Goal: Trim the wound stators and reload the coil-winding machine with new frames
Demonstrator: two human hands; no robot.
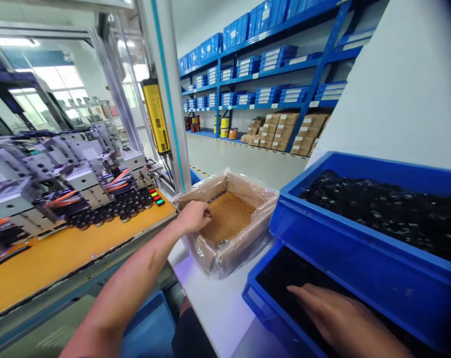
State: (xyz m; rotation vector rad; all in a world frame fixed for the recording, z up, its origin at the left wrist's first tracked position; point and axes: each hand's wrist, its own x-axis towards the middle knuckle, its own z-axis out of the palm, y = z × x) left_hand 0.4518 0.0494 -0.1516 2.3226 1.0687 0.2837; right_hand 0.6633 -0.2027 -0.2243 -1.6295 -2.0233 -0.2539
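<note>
My left hand (193,217) is over the near left side of a cardboard box (206,251) lined with clear plastic. Its fingers curl inward beside a flat brown cardboard sheet (231,214) inside the box; whatever they hold, if anything, is hidden. Small parts show along the sheet's edges. At the lower right, my right hand (333,311) reaches over the lower blue bin (264,298), its fingers stretched out and slightly blurred. The dark inside of that bin is hard to make out. Stacked above it, another blue bin (333,228) holds many black parts (382,206).
An orange-topped machine bench (136,223) on the left carries metal fixtures, black round parts (124,211) and coloured buttons (156,197). A metal post (169,99) with a yellow device (156,117) rises behind. Blue shelving (218,89) stands farther back. Below is a blue container (149,323).
</note>
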